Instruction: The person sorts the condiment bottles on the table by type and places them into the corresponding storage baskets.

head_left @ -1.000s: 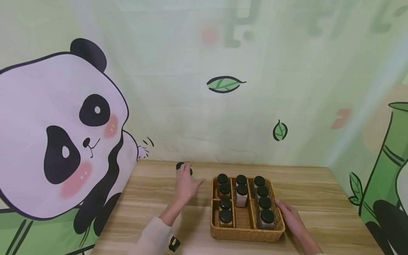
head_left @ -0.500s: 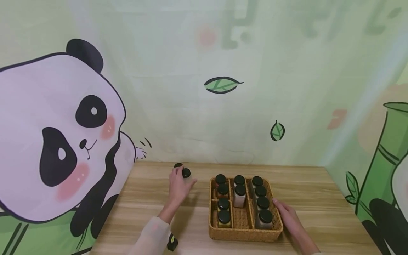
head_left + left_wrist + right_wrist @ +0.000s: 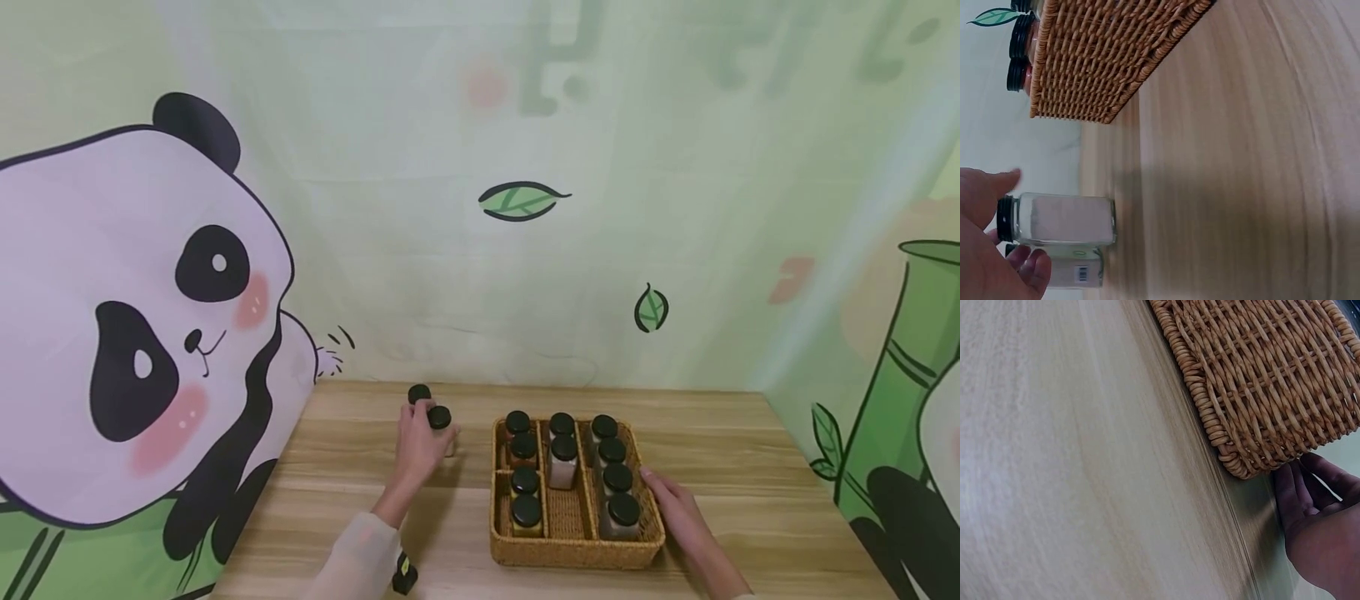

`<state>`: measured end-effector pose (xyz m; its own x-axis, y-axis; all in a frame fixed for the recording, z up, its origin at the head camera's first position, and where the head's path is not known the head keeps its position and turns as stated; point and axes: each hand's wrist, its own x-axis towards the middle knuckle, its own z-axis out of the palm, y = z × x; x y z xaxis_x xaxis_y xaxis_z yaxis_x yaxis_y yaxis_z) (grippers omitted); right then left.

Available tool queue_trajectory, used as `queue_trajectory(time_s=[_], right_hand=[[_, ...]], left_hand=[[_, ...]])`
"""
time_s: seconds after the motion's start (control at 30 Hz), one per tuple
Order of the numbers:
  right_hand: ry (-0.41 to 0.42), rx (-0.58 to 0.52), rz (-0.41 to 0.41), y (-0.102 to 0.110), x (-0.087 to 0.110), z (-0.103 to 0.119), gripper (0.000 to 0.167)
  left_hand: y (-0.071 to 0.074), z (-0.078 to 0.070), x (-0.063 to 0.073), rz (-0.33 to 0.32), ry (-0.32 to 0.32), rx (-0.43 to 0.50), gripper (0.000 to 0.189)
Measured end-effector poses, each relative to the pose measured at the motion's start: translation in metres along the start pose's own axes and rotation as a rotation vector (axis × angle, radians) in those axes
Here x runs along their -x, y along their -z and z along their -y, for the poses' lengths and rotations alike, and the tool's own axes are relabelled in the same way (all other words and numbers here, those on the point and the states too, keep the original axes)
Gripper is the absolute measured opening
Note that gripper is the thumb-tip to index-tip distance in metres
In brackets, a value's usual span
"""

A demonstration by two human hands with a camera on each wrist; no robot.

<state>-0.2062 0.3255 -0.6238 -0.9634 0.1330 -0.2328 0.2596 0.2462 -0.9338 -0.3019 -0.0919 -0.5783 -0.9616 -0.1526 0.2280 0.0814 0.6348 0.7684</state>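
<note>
My left hand (image 3: 422,437) is at a square glass spice jar (image 3: 1066,219) with a black lid and pale contents. Its fingers (image 3: 1035,269) curl behind the jar, and the thumb (image 3: 997,184) is on the opposite side near the lid. Just behind it stands a second black-lidded jar (image 3: 1075,269), with a barcode label. My right hand (image 3: 686,512) rests against the right side of the wicker basket (image 3: 577,552), fingertips (image 3: 1285,472) at the woven wall. Rows of black-lidded spice jars (image 3: 562,467) stand in the basket's compartments; the front of the middle compartment shows bare weave.
Left of the basket, near the left sleeve, a small black object (image 3: 405,575) with a yellow-green mark is on the wooden table (image 3: 720,417). A panda-printed cloth backdrop (image 3: 420,250) rises behind the table's far edge.
My left hand has come down around the nearer loose jar, which has shifted slightly toward me, away from the jar behind it. The right hand stays at the basket.
</note>
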Motion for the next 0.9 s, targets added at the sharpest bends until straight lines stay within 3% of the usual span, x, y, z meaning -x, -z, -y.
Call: queue_trajectory(time_s=[0.33, 0.73, 0.9], right_hand=[[0.001, 0.013, -0.007, -0.001, 0.0, 0.0, 0.086], [-0.014, -0.008, -0.004, -0.001, 0.0, 0.001, 0.084], [-0.013, -0.02, -0.003, -0.002, 0.003, 0.003, 0.083]], left_hand=[[-0.005, 0.003, 0.01, 0.018, -0.055, 0.018, 0.052], [0.007, 0.008, 0.017, 0.066, -0.101, 0.056, 0.039], [0.021, -0.008, 0.014, 0.097, -0.128, 0.108, 0.041]])
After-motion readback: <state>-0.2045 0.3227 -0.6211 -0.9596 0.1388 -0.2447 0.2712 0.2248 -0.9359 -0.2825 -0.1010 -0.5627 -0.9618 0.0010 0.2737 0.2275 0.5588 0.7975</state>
